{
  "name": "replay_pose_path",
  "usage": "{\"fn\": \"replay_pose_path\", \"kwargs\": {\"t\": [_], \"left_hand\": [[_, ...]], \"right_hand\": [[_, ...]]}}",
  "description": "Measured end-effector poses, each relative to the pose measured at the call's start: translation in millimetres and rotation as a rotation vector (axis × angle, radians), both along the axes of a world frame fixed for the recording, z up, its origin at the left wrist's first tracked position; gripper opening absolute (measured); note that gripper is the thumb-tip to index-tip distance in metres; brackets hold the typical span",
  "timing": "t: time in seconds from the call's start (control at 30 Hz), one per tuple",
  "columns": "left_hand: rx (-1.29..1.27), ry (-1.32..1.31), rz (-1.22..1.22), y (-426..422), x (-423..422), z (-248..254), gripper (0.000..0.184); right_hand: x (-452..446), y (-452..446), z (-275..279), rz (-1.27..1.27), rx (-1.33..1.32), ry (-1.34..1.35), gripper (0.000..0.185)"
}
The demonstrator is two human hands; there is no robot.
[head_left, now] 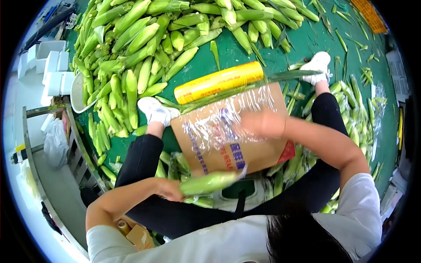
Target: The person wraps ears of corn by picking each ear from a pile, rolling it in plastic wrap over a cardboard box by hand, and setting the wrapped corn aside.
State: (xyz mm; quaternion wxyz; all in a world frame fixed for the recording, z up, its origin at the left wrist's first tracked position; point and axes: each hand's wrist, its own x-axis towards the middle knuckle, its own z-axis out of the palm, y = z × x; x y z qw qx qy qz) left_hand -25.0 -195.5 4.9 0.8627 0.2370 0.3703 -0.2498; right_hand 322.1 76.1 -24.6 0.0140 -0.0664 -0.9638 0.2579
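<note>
My left hand (169, 189) is closed around one end of a corn cob (208, 183) in its green husk, held low over my lap. Clear film shines on this cob and trails off its far end. Above the flattened cardboard box (199, 151), my right hand (261, 125) is smeared by motion, so its fingers cannot be made out. Glossy clear film lies across the box. Along the box's far edge rests a yellow roll of cling film (219, 82), with long green leaves beside it.
A large heap of corn in husks (140, 39) covers the far left floor. Film-wrapped cobs (357, 118) lie to the right of my leg. At the left stand a white basin (79, 94) and a metal-framed rack (57, 175). An orange crate (369, 15) sits far right.
</note>
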Motion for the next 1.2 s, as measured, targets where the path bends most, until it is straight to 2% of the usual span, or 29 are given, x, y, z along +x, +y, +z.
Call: {"fn": "replay_pose_path", "kwargs": {"t": [0.03, 0.07, 0.1, 0.13, 0.17, 0.2, 0.23, 0.3, 0.33, 0.4, 0.43, 0.47, 0.5, 0.53, 0.57, 0.6, 0.63, 0.7, 0.77, 0.8, 0.83, 0.9, 0.97, 1.0, 1.03, 1.1, 1.17, 1.2], "left_hand": [[0.033, 0.056, -0.153, -6.6, -14.1, 0.5, 0.023], [0.333, 0.028, -0.406, -18.5, -32.3, -7.8, 0.025], [0.636, 0.006, -0.652, -26.8, -42.8, -17.9, 0.027], [0.656, 0.091, -0.885, -30.0, -37.2, -24.4, 0.03], [0.661, 0.173, -1.121, -32.8, -32.7, -28.1, 0.033], [0.787, 0.168, -1.106, -32.7, -33.9, -30.8, 0.033], [0.915, 0.17, -1.085, -32.2, -34.4, -32.1, 0.033], [1.15, 0.145, -0.986, -30.9, -36.9, -29.7, 0.034], [1.263, 0.115, -0.912, -27.8, -38.8, -28.6, 0.034], [1.039, 0.032, -0.524, -4.7, -31.1, -35.1, 0.033], [0.727, 0.014, -0.29, 13.2, -25.5, -43.9, 0.032], [0.813, 0.085, -0.111, 40.5, -16.1, -34.2, 0.025], [0.901, 0.159, 0.073, 68.8, -6.7, -14.6, 0.018], [1.182, 0.228, 0.214, 83.3, -3.0, -6.2, 0.02], [1.465, 0.298, 0.365, 97.5, 1.7, 2.1, 0.023], [1.769, 0.396, 0.273, 118.2, 11.1, 15.3, 0.034], [2.068, 0.5, 0.17, 137.5, 23.8, 29.3, 0.046], [2.285, 0.58, -0.052, 165.9, 52.0, 54.5, 0.059], [2.219, 0.593, -0.051, 164.7, 66.6, 62.9, 0.068], [2.052, 0.564, 0.059, 155.2, 69.0, 50.8, 0.07], [1.886, 0.531, 0.157, 145.4, 71.7, 36.4, 0.073], [1.909, 0.56, 0.206, 128.7, 83.4, 7.8, 0.075], [1.827, 0.592, 0.198, 116.3, 102.1, -13.0, 0.072], [1.85, 0.625, 0.199, 112.1, 109.8, -25.5, 0.069], [1.869, 0.659, 0.208, 113.8, 116.1, -39.5, 0.066], [1.932, 0.638, 0.19, 115.9, 125.2, -50.3, 0.06], [2.039, 0.537, 0.11, 118.4, 122.1, -48.9, 0.055], [2.036, 0.49, 0.103, 119.2, 122.2, -48.4, 0.05]], "right_hand": [[-7.2, 47.9, -32.4, -0.321, 0.023, -0.019, 0.034], [-14.7, 95.6, -63.9, -0.643, 0.005, -0.025, 0.029], [-32.3, 134.4, -56.4, -0.862, -0.037, 0.271, 0.028], [-36.4, 174.2, -89.0, -1.033, 0.084, 0.014, 0.034], [-46.7, 201.5, -110.6, -1.125, 0.074, -0.176, 0.04], [-56.3, 223.1, -135.4, -1.118, 0.052, -0.308, 0.045], [-72.3, 240.8, -161.0, -1.229, -0.027, -0.463, 0.05], [-81.6, 263.8, -224.1, -1.175, -0.081, -0.405, 0.045], [-80.4, 283.5, -242.7, -1.07, -0.168, -0.49, 0.042], [-88.1, 285.3, -252.8, -1.263, -0.509, -0.419, 0.039], [-81.2, 274.3, -236.2, -1.264, -0.736, -0.19, 0.034], [-69.5, 264.5, -214.3, -1.269, -1.124, 0.046, 0.029], [-64.3, 245.4, -170.8, -1.334, -1.343, 0.16, 0.026], [-39.5, 224.5, -139.8, -1.123, -1.191, -0.019, 0.025], [-22.1, 197.9, -116.4, -1.05, -1.017, -0.135, 0.023], [-15.5, 149.6, -68.2, -1.033, -0.928, -0.127, 0.023], [-3.2, 111.7, -34.9, -0.971, -0.985, -0.128, 0.036], [12.1, 42.8, 30.1, -0.861, -1.302, -0.144, 0.053], [24.9, -6.6, 77.3, -0.886, -1.54, 0.258, 0.059], [48.1, -16.8, 69.3, -1.035, -1.271, 0.224, 0.057], [75.7, -29.9, 30.4, -1.298, -0.952, 0.015, 0.053], [64.5, -67.0, 35.7, -1.352, -0.386, -0.633, 0.047], [50.2, -107.5, 10.6, -1.31, -0.181, -0.562, 0.042], [60.8, -118.1, -34.1, -1.308, -0.029, -0.324, 0.034], [60.5, -118.5, -41.5, -1.331, -0.029, -0.232, 0.024], [82.9, -116.1, -59.2, -1.32, -0.354, 0.0, 0.014], [90.3, -114.4, -34.8, -1.342, -0.843, 0.479, 0.011], [77.3, -113.3, -12.2, -1.242, -0.811, 0.599, 0.011]]}}
